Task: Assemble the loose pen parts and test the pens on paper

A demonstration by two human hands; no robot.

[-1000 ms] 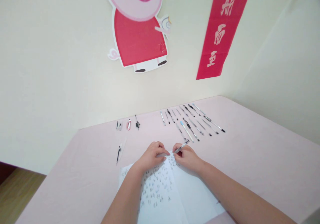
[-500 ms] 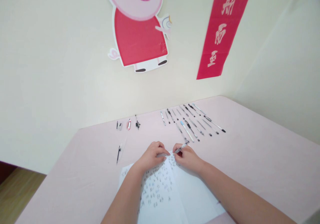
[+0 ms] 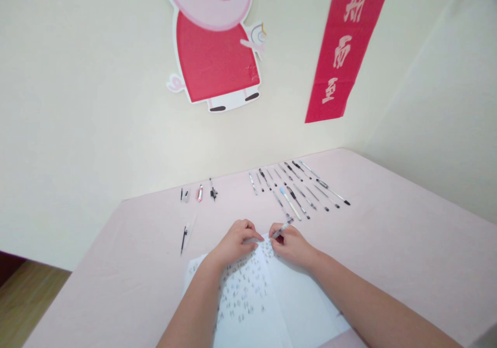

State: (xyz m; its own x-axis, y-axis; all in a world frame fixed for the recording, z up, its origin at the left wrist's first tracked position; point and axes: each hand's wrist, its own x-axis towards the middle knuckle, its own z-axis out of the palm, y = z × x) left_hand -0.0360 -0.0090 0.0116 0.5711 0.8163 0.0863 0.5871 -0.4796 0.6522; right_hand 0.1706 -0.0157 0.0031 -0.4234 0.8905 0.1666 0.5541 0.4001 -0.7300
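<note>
Pink tabletop (image 3: 388, 244). Right hand (image 3: 293, 245) fingers pinch pen (image 3: 281, 229) near its tip; light, stiff, slick. Left hand (image 3: 235, 243), fingers curled, pins thin, flimsy paper (image 3: 272, 301).

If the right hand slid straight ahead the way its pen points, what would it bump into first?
Probably the row of pens lying beyond the paper; the right hand and its pen aim up-right toward its nearest ends, though depth is uncertain.
</note>
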